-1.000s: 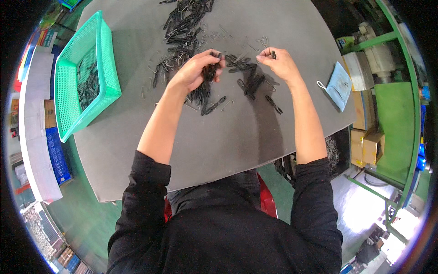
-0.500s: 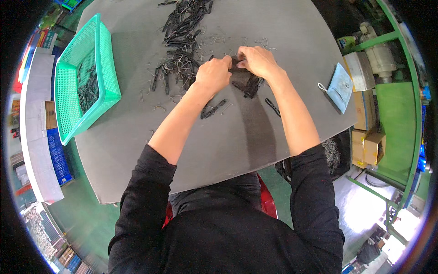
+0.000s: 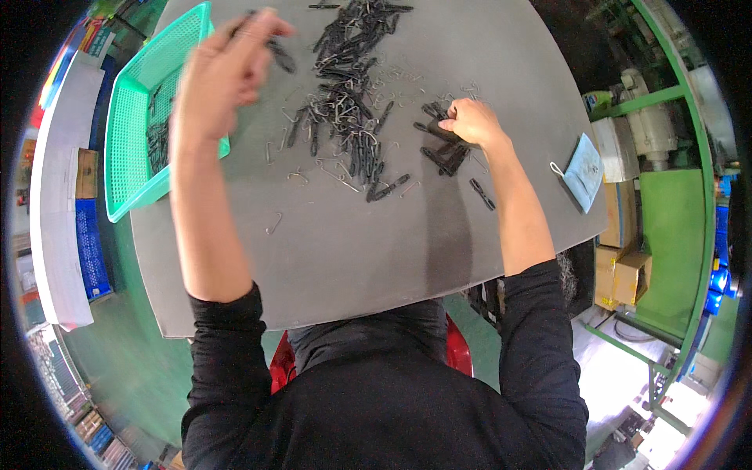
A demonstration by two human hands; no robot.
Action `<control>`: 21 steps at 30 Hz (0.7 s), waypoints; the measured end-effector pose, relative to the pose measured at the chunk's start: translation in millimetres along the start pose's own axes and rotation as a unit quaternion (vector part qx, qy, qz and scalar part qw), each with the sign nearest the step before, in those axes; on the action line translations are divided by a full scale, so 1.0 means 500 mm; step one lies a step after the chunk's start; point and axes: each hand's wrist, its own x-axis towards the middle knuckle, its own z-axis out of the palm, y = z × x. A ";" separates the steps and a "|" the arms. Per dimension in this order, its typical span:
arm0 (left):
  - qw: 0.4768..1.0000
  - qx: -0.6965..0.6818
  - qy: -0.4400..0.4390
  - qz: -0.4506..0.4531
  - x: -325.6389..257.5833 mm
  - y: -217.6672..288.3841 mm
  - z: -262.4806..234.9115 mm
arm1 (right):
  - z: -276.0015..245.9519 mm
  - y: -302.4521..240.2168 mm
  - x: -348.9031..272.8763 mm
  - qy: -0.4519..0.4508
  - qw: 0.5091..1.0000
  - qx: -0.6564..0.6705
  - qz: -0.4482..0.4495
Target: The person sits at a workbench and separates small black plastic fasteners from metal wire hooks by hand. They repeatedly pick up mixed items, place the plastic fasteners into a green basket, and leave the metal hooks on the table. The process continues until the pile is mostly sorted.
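Observation:
My left hand (image 3: 219,82) is raised at the right edge of the green basket (image 3: 205,149), smeared by motion. A long black plastic clip (image 3: 280,56) shows beside its fingers and seems gripped in them. Black clips (image 3: 158,133) lie inside the basket. My right hand (image 3: 475,124) is down at a small group of black clips (image 3: 448,160), its fingers closed around one dark clip (image 3: 442,129); the fingertips are partly hidden. Between the hands stretches a large heap of black clips (image 3: 345,94), mixed with thin wire hooks (image 3: 337,174).
The grey table (image 3: 329,258) has a loose hook (image 3: 274,223) and a single clip (image 3: 482,194) on it. A blue face mask (image 3: 583,172) lies near the right edge. Cardboard boxes (image 3: 623,270) and a green metal frame (image 3: 666,235) stand right of the table.
My left hand has left the right hand and swung left and away to the basket. My right hand has moved slightly right and nearer, down to the small clip group.

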 end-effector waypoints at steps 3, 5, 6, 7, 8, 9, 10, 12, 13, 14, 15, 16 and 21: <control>0.986 0.074 0.149 0.028 0.031 -0.011 -0.134 | -0.010 -0.011 0.004 0.004 1.000 -0.026 0.010; 0.959 0.224 0.161 0.070 0.057 -0.054 -0.236 | -0.012 -0.007 0.025 0.037 0.996 -0.079 -0.022; 0.942 0.275 0.160 0.110 0.078 -0.114 -0.271 | -0.022 0.003 0.029 0.047 0.993 -0.095 -0.052; 0.917 0.335 0.160 0.144 0.074 -0.160 -0.307 | -0.021 -0.020 0.044 0.055 0.989 -0.104 -0.090; 0.901 0.407 0.114 0.093 0.060 -0.191 -0.322 | -0.033 -0.063 0.048 0.042 0.990 -0.074 -0.111; 0.878 0.473 0.068 0.039 0.047 -0.216 -0.330 | -0.072 -0.119 0.039 0.031 0.990 -0.047 -0.132; 0.841 0.509 0.136 0.123 0.026 -0.242 -0.339 | -0.111 -0.179 0.028 0.017 0.988 -0.018 -0.152; 0.852 0.457 0.210 0.145 -0.008 -0.229 -0.347 | -0.149 -0.327 0.030 0.105 0.945 0.021 -0.310; 0.853 0.434 0.248 0.153 -0.033 -0.214 -0.347 | -0.159 -0.419 0.033 0.129 0.922 0.026 -0.364; 0.866 0.387 0.276 0.156 -0.054 -0.186 -0.330 | -0.166 -0.501 0.045 0.148 0.896 0.033 -0.417; 0.875 0.367 0.277 0.155 -0.081 -0.158 -0.313 | -0.177 -0.599 0.023 0.093 0.910 0.034 -0.402; 0.889 0.334 0.266 0.164 -0.092 -0.129 -0.274 | -0.158 -0.651 0.072 0.079 0.879 0.120 -0.455; 0.924 0.279 0.185 0.185 -0.145 -0.100 -0.166 | -0.190 -0.698 0.068 0.119 0.865 0.151 -0.463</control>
